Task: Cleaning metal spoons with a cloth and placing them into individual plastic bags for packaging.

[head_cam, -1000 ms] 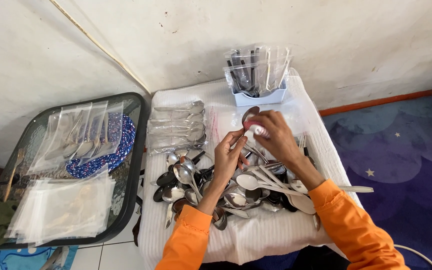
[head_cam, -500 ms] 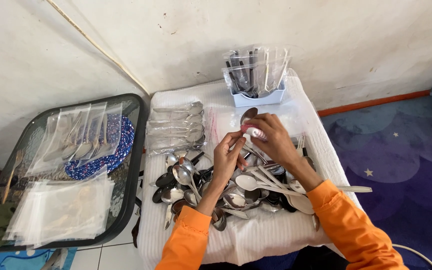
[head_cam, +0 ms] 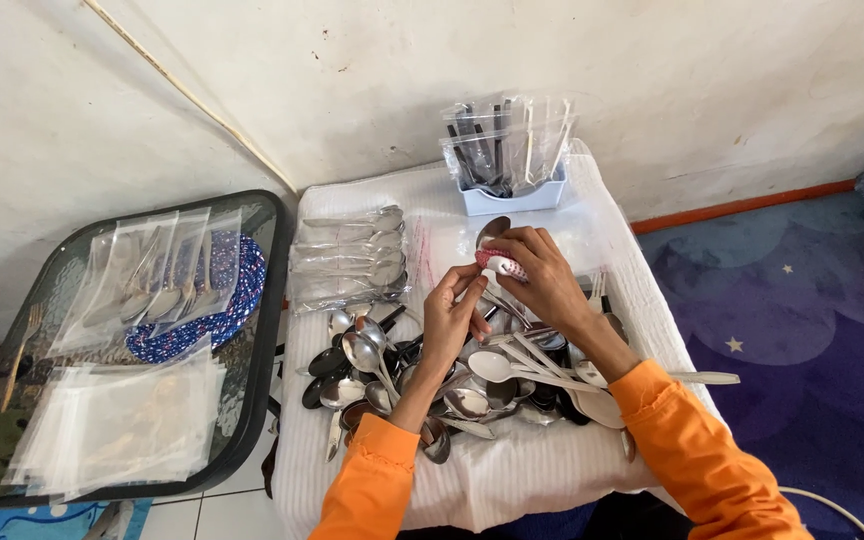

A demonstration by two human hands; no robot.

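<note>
wiping a single spoon (head_cam: pixel 493 230) over the middle of the white-covered table (head_cam: pixel 512 470), just in front of the white caddy (head_cam: pixel 512 198) holding bagged cutlery. clamping the right hand (head_cam: pixel 544 278) around a small red-and-white cloth (head_cam: pixel 500 264), fingers curled tight, with the cloth pressing against the spoon just below its bowl. raising the left hand (head_cam: pixel 452 315) beside it, fingertips bunching toward the spoon's handle; possibly pinching the handle, though hard telling from this angle whether actually gripping or only touching. holding the spoon clear of the table, bowl pointing toward the wall, above a flat clear bag (head_cam: pixel 440 245).

judging by the hold, sitting in the rubbing step, with the bowl showing bare above the cloth. calling, for any further stroke, for a steady hold on the handle and the cloth sliding along the metal without the spoon slipping down into the loose heap of spoons (head_cam: pixel 382 370) under the wrists.

lying just left of the hands: a stack of bagged spoons (head_cam: pixel 347 255). resting well apart on the glass side table (head_cam: pixel 264 330): more bagged cutlery, a blue-and-white rope (head_cam: pixel 202 322) and empty clear bags (head_cam: pixel 112 425).
</note>
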